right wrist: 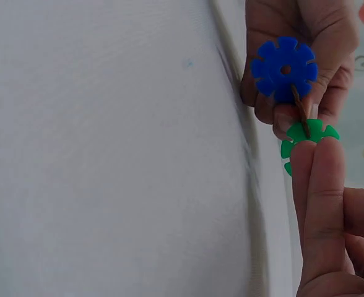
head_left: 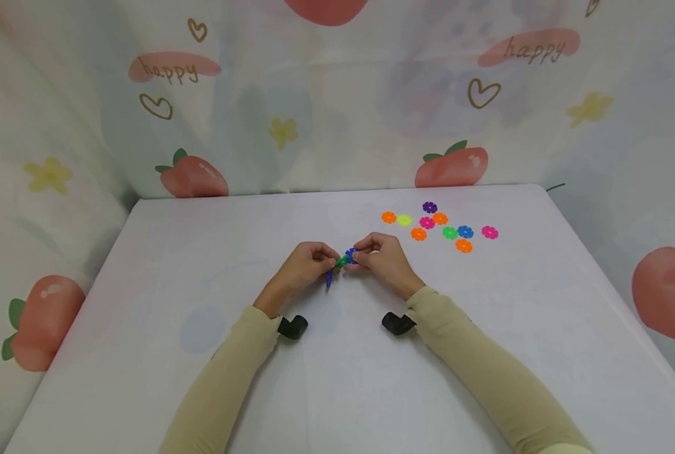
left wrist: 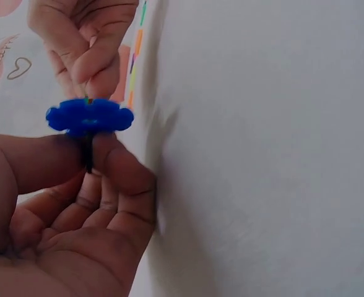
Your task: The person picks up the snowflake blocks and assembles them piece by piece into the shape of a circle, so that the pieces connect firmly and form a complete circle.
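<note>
Above the table my two hands meet at small plastic notched snowflake discs. Thumb and fingers of my left hand (head_left: 307, 263) pinch a joined group. In it, a blue disc (right wrist: 285, 69) hangs edge-on below the left fingers in the head view, a thin brownish disc (right wrist: 300, 111) shows edge-on, and a green disc (head_left: 343, 260) points toward the right hand. My right hand (head_left: 387, 260) pinches another blue disc (head_left: 351, 255) against the green one; whether their slots interlock cannot be told. In the right wrist view its fingertips partly cover the green disc.
Loose discs lie scattered at the back right of the white table (head_left: 229, 391), including a purple disc (head_left: 430, 207), a yellow disc (head_left: 404, 220), a pink disc (head_left: 490, 232) and an orange disc (head_left: 464, 246). A printed curtain (head_left: 337, 94) stands behind the table.
</note>
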`<action>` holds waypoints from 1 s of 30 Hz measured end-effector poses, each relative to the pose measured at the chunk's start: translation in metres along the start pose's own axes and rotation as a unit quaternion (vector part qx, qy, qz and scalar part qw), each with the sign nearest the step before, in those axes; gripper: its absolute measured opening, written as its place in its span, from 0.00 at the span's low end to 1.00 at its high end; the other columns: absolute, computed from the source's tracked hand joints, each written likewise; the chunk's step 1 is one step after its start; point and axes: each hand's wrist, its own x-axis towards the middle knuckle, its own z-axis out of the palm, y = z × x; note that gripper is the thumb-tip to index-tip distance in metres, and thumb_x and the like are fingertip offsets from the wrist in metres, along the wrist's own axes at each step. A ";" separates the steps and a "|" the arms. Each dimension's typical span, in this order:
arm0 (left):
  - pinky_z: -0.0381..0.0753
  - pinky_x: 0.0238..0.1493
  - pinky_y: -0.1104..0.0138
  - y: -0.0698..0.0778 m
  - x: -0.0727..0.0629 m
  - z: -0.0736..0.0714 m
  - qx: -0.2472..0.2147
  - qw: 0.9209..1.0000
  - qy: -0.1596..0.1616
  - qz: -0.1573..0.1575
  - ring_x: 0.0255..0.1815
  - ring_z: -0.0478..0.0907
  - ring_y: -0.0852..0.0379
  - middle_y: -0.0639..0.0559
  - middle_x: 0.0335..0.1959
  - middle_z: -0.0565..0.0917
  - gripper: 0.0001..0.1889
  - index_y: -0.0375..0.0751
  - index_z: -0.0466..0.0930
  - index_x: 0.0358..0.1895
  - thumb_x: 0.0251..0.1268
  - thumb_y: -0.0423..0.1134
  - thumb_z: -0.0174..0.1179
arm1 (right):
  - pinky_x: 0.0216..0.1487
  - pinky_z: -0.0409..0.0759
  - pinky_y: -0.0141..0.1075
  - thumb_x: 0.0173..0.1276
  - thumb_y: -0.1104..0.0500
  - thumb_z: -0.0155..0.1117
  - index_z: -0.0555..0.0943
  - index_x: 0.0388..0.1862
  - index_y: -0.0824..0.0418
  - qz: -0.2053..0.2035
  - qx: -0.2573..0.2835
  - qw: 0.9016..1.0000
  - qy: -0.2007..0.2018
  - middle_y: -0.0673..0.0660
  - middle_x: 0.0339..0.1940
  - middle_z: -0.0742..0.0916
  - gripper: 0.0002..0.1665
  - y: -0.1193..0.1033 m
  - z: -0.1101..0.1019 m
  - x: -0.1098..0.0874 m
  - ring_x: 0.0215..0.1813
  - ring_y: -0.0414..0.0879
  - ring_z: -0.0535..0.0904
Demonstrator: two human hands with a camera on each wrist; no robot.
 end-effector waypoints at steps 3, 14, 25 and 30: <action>0.79 0.39 0.67 -0.001 0.001 -0.003 0.003 1.000 -0.022 -0.008 0.33 0.79 0.56 0.47 0.36 0.85 0.07 0.32 0.86 0.51 0.80 0.30 0.61 | 0.47 0.88 0.36 0.76 0.73 0.65 0.79 0.53 0.78 -0.001 0.016 1.000 -0.016 0.67 0.41 0.86 0.11 0.003 -0.001 0.000 0.38 0.49 0.91; 0.75 0.33 0.68 0.000 0.008 -0.003 0.021 0.999 -0.046 0.018 0.30 0.75 0.57 0.50 0.34 0.84 0.12 0.31 0.87 0.52 0.83 0.38 0.61 | 0.34 0.83 0.32 0.77 0.69 0.68 0.85 0.55 0.74 -0.032 -0.025 0.999 -0.035 0.68 0.42 0.89 0.12 0.004 -0.001 -0.001 0.28 0.47 0.82; 0.76 0.34 0.68 0.005 0.006 0.002 0.034 0.999 -0.036 0.016 0.31 0.75 0.57 0.49 0.35 0.84 0.09 0.33 0.85 0.52 0.82 0.35 0.61 | 0.32 0.80 0.33 0.80 0.66 0.64 0.85 0.59 0.72 -0.027 -0.072 0.996 -0.036 0.63 0.37 0.89 0.14 -0.002 -0.011 0.005 0.32 0.51 0.82; 0.75 0.34 0.67 0.005 0.005 0.001 0.034 0.999 -0.038 0.020 0.32 0.74 0.56 0.48 0.35 0.83 0.10 0.34 0.85 0.56 0.81 0.34 0.61 | 0.35 0.81 0.32 0.80 0.64 0.65 0.86 0.59 0.70 -0.031 -0.115 0.993 -0.016 0.65 0.40 0.88 0.14 -0.004 -0.023 0.014 0.37 0.54 0.83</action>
